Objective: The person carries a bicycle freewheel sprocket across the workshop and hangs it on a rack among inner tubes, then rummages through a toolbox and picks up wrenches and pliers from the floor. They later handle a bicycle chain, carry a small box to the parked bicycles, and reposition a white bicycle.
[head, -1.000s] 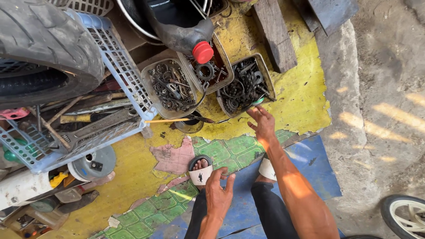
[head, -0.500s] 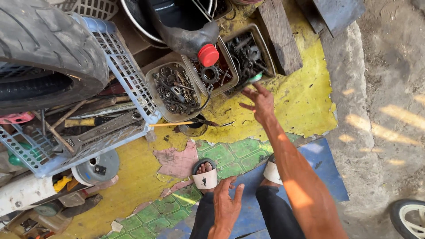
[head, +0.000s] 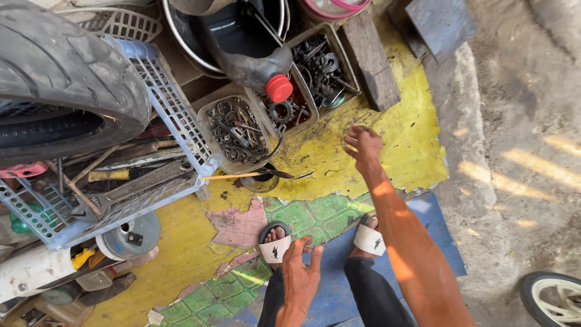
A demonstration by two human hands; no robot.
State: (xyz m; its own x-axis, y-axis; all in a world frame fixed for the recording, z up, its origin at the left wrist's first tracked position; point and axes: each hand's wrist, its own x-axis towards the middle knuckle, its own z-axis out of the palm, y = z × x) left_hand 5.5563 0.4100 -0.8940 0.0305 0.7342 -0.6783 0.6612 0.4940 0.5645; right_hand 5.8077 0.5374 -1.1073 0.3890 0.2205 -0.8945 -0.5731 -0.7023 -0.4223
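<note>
- Hands first: the right hand (head: 363, 144) hangs over the yellow floor (head: 387, 151), fingers loosely curled and holding nothing, just below the tray of nuts and washers (head: 324, 69).
- Left hand (head: 301, 272) rests spread by the knee, near the sandalled foot (head: 275, 242), also holding nothing.
- Nearest tool: a thin yellow-handled screwdriver (head: 242, 175) lies on the floor left of the right hand, apart from it.
- Change since a second ago: the right hand has moved up and rightward, away from the screwdriver and closer to the trays.
- Blue crate (head: 163, 103) and tyre (head: 60, 79) keep their places.
</note>
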